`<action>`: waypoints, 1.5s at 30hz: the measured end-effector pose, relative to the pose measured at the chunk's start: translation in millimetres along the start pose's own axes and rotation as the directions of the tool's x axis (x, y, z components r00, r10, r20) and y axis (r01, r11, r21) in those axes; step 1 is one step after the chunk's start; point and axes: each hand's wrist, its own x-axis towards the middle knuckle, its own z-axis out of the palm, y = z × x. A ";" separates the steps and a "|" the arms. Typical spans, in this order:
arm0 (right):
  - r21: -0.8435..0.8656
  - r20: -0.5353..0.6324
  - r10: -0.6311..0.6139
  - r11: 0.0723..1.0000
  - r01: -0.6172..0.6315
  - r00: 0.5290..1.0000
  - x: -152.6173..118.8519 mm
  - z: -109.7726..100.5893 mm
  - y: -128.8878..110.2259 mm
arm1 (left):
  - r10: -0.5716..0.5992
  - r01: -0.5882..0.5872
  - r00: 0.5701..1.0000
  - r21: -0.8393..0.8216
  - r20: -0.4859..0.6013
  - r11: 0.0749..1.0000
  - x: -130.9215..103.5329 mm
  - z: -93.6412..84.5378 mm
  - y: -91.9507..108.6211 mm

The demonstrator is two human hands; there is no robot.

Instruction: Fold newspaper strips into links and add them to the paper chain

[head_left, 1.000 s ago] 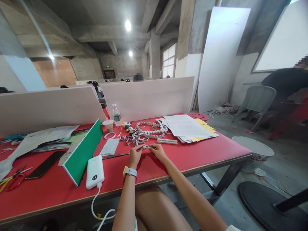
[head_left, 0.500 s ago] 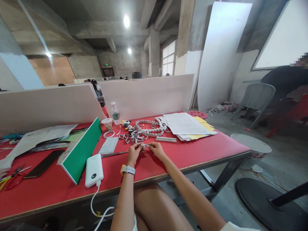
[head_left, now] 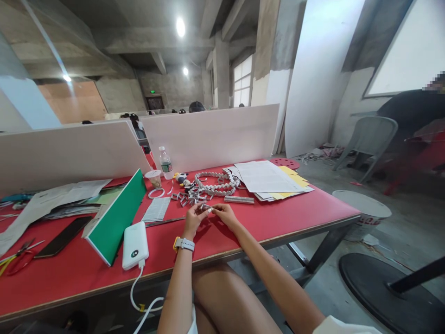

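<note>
Close together above the red table (head_left: 278, 220), my left hand (head_left: 193, 220) and my right hand (head_left: 225, 215) both pinch a small folded paper piece (head_left: 207, 208). Its exact shape is partly hidden by my fingers. Just beyond them lie several loose folded paper pieces (head_left: 183, 200), grey and white. A zigzag folded-paper chain (head_left: 217, 189) curves in a loop behind these. To the right of the chain's near side rests a narrow bundle of flat strips (head_left: 239, 200).
A white power bank (head_left: 135, 246) with a cable lies left of my arms, beside an upright green board (head_left: 116, 220). Further back stand a cup (head_left: 154, 178) and a bottle (head_left: 166, 163). Paper sheets (head_left: 267, 178) cover the right rear. Scissors (head_left: 21, 257) lie far left.
The folded paper piece has turned between my fingers and more of its grey side shows. Both hands stay in nearly the same place. The view has shifted slightly.
</note>
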 end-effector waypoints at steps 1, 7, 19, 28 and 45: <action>0.011 0.011 0.019 1.000 -0.019 1.000 -1.2 0.3 -0.6 | 0.020 -0.020 1.000 0.013 -0.010 1.000 0.7 -0.3 -0.8; 0.068 0.086 0.083 0.994 -0.089 0.993 -7.6 0.8 -8.5 | 0.084 -0.081 0.996 0.088 -0.022 0.993 4.5 -3.4 -6.0; 0.185 0.131 0.125 0.971 -0.148 0.983 -8.7 1.7 -10.3 | 0.272 -0.241 0.962 0.413 -0.016 0.878 0.6 -3.0 -1.7; 0.221 0.125 0.151 0.959 -0.175 0.981 -12.3 0.2 -13.0 | 0.279 -0.277 0.958 0.423 0.059 0.863 -1.0 2.8 -4.4; 0.218 0.160 0.139 0.960 -0.173 0.977 -14.6 -2.1 -17.6 | 0.267 -0.249 0.964 0.355 -0.003 0.901 -0.4 -1.3 0.7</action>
